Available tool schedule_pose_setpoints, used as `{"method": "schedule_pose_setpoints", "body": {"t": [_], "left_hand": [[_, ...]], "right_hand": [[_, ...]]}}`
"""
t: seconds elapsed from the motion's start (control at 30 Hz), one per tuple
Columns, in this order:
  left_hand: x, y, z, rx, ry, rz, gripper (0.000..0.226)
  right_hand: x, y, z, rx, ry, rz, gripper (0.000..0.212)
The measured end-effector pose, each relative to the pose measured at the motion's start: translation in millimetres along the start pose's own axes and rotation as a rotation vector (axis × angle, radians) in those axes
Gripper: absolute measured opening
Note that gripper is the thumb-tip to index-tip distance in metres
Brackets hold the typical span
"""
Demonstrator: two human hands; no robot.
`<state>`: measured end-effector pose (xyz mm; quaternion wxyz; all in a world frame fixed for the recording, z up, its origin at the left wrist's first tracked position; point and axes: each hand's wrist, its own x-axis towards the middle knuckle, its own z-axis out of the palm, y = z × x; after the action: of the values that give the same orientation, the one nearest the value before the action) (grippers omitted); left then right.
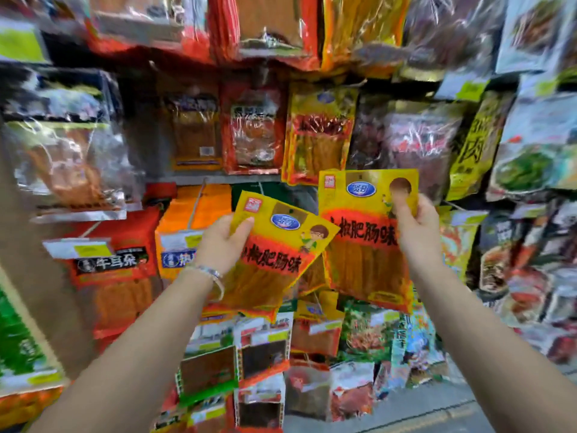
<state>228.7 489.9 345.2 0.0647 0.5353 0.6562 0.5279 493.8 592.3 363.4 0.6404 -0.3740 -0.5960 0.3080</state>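
The left hand (pixel 220 245) grips the left pack (pixel 278 254) at its upper left edge, thumb on the front and fingers curled behind, and the pack tilts rightward away from them. The right hand (pixel 416 228) pinches the right pack (pixel 359 220) near its upper right corner, thumb pressed on the front. That pack hangs upright, below and left of the fingers. Both packs overlap at one corner.

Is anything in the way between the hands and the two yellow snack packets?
No. The left hand grips the left yellow packet and the right hand pinches the right yellow packet directly; nothing visible lies between.
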Motion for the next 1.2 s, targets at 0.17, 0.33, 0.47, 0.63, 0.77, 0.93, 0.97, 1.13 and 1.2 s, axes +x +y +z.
{"method": "schedule_pose_setpoints", "body": {"t": [0.17, 0.33, 0.47, 0.63, 0.77, 0.93, 0.97, 1.13, 1.2], "left_hand": [[57.6, 29.3, 5.1, -0.018, 0.137, 0.085, 0.020], [117.4, 54.6, 8.2, -0.066, 0.217, 0.125, 0.039], [150.1, 63.5, 16.2, -0.165, 0.182, 0.144, 0.041], [173.9, 69.6, 29.8, -0.278, 0.184, 0.138, 0.038], [184.1, 74.8, 37.6, -0.333, 0.180, 0.113, 0.034], [191.4, 83.5, 49.4, -0.369, 0.174, 0.110, 0.033], [192.4, 84.7, 51.7, -0.370, 0.177, 0.106, 0.032], [197.3, 87.6, 58.4, -0.334, 0.195, 0.083, 0.032], [197.8, 91.6, 60.8, -0.352, 0.205, 0.076, 0.032]], "right_hand": [[65.2, -24.2, 17.5, 0.060, 0.077, -0.039, 0.024], [124.5, -43.3, 41.1, 0.075, 0.073, -0.076, 0.017], [157.1, -49.4, 52.8, 0.194, 0.078, -0.008, 0.009], [178.7, -50.7, 62.4, 0.300, 0.041, 0.026, 0.016], [188.4, -39.8, 63.8, 0.340, 0.043, 0.051, 0.014], [198.9, -26.4, 58.8, 0.348, 0.008, 0.049, 0.009], [201.0, -23.5, 58.3, 0.333, 0.004, 0.034, 0.009], [208.2, -12.7, 57.2, 0.283, -0.028, -0.063, 0.013], [212.6, -11.6, 61.2, 0.280, -0.075, -0.047, 0.012]]}}
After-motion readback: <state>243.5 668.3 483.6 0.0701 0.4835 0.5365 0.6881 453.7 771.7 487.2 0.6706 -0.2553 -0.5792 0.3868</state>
